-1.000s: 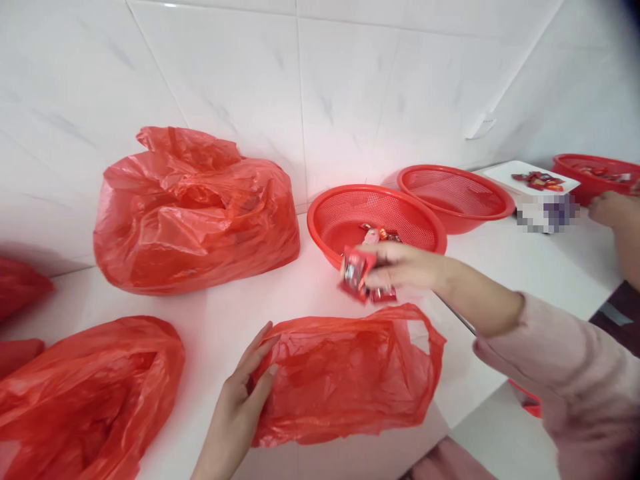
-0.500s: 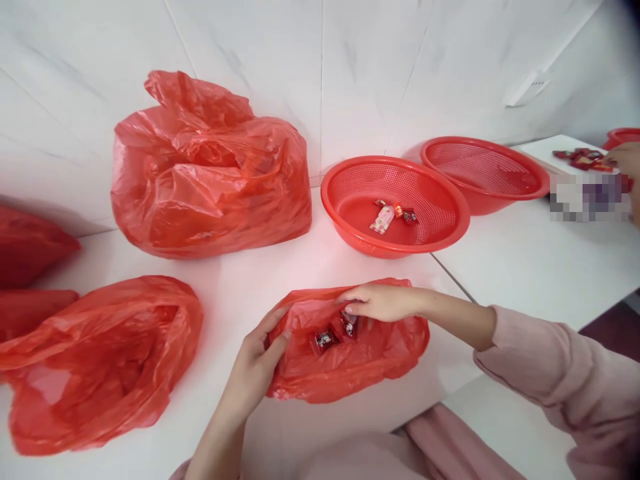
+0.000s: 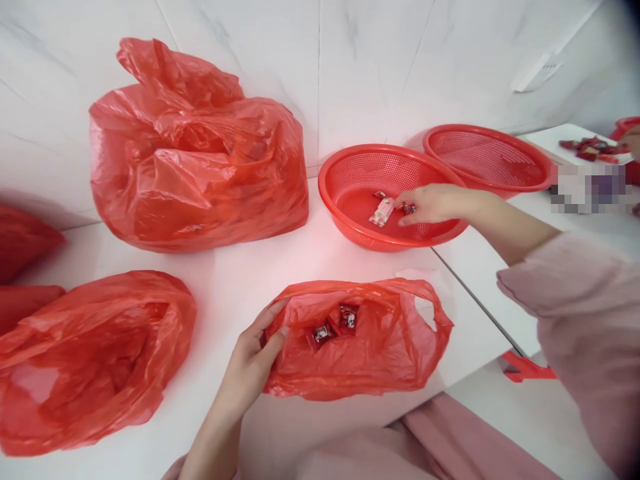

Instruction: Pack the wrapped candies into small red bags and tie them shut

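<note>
Red carrier bag (image 3: 395,353) on the bench (image 3: 235,283), two wrapped sweets (image 3: 349,319) inside, is grasped at its edge by the left hand (image 3: 250,363). In the perforated colander (image 3: 350,229), another sweet (image 3: 410,209) is partly covered by the right hand (image 3: 437,203), whose grip cannot be judged.

Three red plastic bags show clearly: one bulging bag (image 3: 200,187) upper left, one open bag (image 3: 105,360) lower left, one handled bag (image 3: 390,347) lower centre. Two more pieces of red plastic are cut by the left edge, perhaps bags. Two red mesh colanders, the front colander (image 3: 345,223) and the rear colander (image 3: 493,157), sit right of centre. Two dark-red wrapped sweets (image 3: 349,319) show lower centre; at least three wrapped pieces, one pink packet (image 3: 383,212) among them, right of centre. The upper-right heap (image 3: 593,148) is too jumbled to count.
</note>
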`<state>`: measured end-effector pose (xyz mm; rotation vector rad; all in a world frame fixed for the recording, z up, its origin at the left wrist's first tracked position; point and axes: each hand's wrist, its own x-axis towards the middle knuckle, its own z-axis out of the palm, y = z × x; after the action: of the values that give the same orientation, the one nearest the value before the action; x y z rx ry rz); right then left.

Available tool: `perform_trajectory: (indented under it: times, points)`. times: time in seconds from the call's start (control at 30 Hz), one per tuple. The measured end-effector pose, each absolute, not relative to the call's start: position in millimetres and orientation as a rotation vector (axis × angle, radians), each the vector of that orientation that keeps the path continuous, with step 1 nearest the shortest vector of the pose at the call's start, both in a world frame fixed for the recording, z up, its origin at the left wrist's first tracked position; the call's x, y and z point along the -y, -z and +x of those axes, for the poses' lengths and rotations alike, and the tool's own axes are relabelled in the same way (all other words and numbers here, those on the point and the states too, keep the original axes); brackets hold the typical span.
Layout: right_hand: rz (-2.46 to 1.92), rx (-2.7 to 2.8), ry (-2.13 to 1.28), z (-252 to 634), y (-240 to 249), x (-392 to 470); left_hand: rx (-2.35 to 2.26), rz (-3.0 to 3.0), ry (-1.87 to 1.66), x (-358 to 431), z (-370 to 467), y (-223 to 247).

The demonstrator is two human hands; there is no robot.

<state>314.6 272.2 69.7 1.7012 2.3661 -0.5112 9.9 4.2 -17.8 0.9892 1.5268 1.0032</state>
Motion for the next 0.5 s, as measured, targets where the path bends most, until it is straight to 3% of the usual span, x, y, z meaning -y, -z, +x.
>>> perform_trajectory:
  times: [0.23,0.5]
  points:
    - [1.374,-2.139,0.706,323.0,-16.8,-300.2,-1.550,0.970,-1.046,-4.9,12.9,19.2]
    - [1.354,-2.259,0.731,327.5,-24.9,-311.7,-1.539,1.039,-0.989,-4.5,3.9,25.6]
